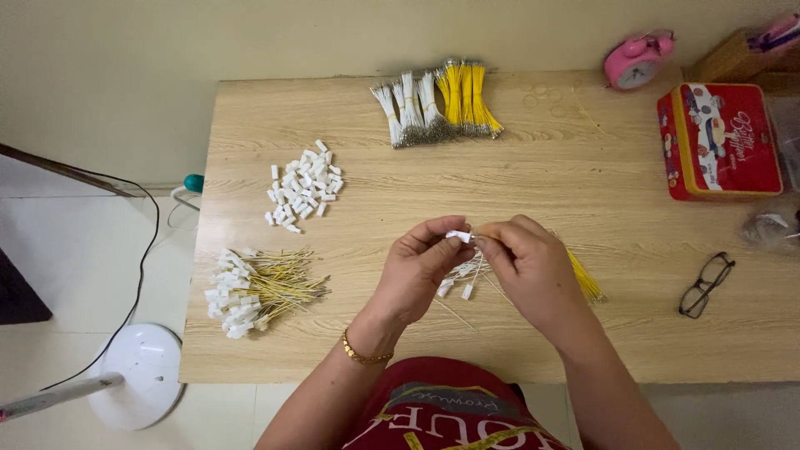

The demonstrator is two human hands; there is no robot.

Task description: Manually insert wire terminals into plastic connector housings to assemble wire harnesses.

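My left hand (414, 271) pinches a small white plastic connector (457, 236) at its fingertips. My right hand (529, 265) meets it from the right, holding a thin yellow wire (584, 277) whose end sits at the connector. More white and yellow wires (465, 275) lie on the wooden table (583, 175) under both hands. A pile of loose white connectors (302, 188) lies to the upper left. A heap of yellow wires fitted with white connectors (254, 291) rests at the left front.
Bundles of white and yellow wires (435, 102) lie at the table's far edge. A red tin box (718, 140), a pink alarm clock (637, 62) and black glasses (705, 284) sit at the right. A white fan base (137, 375) and a black cable (142, 258) are on the floor, left.
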